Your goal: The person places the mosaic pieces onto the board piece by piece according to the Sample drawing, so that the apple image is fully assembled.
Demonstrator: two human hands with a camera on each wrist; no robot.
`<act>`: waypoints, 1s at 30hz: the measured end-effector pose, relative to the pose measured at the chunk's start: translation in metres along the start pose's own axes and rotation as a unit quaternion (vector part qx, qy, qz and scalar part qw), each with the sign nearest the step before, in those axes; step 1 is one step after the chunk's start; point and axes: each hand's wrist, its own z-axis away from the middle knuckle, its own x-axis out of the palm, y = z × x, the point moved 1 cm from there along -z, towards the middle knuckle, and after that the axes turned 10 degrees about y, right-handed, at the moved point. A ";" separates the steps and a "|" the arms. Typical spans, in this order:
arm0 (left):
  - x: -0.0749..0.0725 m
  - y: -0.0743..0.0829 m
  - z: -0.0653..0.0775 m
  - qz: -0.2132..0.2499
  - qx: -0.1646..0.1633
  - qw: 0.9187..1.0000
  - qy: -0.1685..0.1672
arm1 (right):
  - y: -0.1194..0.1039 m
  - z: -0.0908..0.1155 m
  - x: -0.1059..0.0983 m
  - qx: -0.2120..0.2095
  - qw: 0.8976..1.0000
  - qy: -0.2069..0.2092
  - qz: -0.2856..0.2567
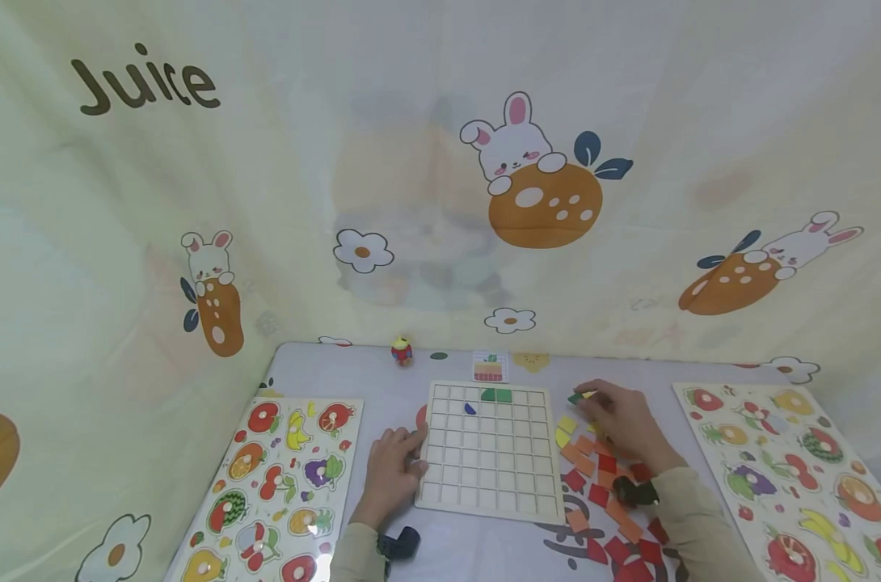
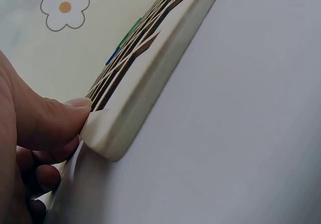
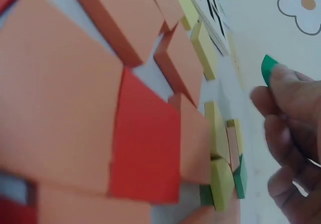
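Note:
A square wooden grid board [image 1: 487, 493] lies in the middle of the table. In its upper rows are two green pieces [image 1: 503, 395] side by side and a small blue piece [image 1: 470, 409]. My left hand [image 1: 393, 473] holds the board's left edge, thumb on the rim in the left wrist view, other fingers bent beside it. Past the board's right side, my right hand [image 1: 622, 416] pinches a small green piece [image 3: 269, 69] with a curved edge between thumb and index finger. Below that hand lie loose yellow pieces [image 1: 566, 431].
Orange and red tiles [image 1: 618, 550] spread right of the board. A picture card [image 1: 490, 367] and a small toy figure [image 1: 402, 351] stand behind it. Fruit puzzle boards flank the table, one left [image 1: 262, 440], one right [image 1: 768, 440]. A red piece [image 1: 421, 415] sits at the board's left edge.

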 end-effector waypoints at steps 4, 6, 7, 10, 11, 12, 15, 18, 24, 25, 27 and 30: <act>-0.001 0.000 -0.001 -0.001 0.002 1.000 0.003 | -0.002 0.000 0.005 -0.016 0.999 0.045 -0.003; 0.000 0.000 -0.001 0.001 0.002 1.000 0.005 | -0.004 0.001 0.008 -0.025 0.997 0.074 -0.005; 0.000 -0.001 -0.001 0.002 0.002 1.000 0.006 | -0.006 0.001 0.009 -0.023 0.996 0.087 -0.008; 0.001 -0.001 0.000 0.004 0.002 1.000 0.009 | -0.009 0.001 0.014 0.007 0.994 0.106 -0.016; 0.001 -0.001 0.000 0.005 0.003 1.000 0.011 | -0.011 0.001 0.016 0.019 0.994 0.107 -0.020; 0.001 -0.001 0.000 0.006 0.005 1.000 0.012 | -0.013 0.001 0.017 0.031 0.994 0.105 -0.027; 0.002 -0.002 0.000 0.006 0.004 1.000 0.014 | -0.018 0.000 0.022 0.056 0.994 0.086 -0.041; 0.003 -0.003 0.001 0.002 0.005 1.000 0.015 | -0.022 -0.001 0.026 0.065 0.994 0.062 -0.062; 0.002 -0.005 0.000 0.002 0.011 1.000 0.018 | -0.034 -0.005 0.036 0.085 0.990 0.018 -0.113; 0.002 -0.005 0.000 0.003 0.011 1.000 0.018 | -0.036 -0.006 0.038 0.082 0.989 0.013 -0.122; 0.002 -0.005 0.000 0.004 0.012 1.000 0.018 | -0.041 -0.008 0.043 0.083 0.988 0.006 -0.134; 0.002 -0.004 0.001 0.003 0.013 1.000 0.022 | -0.048 -0.010 0.051 0.089 0.984 -0.011 -0.153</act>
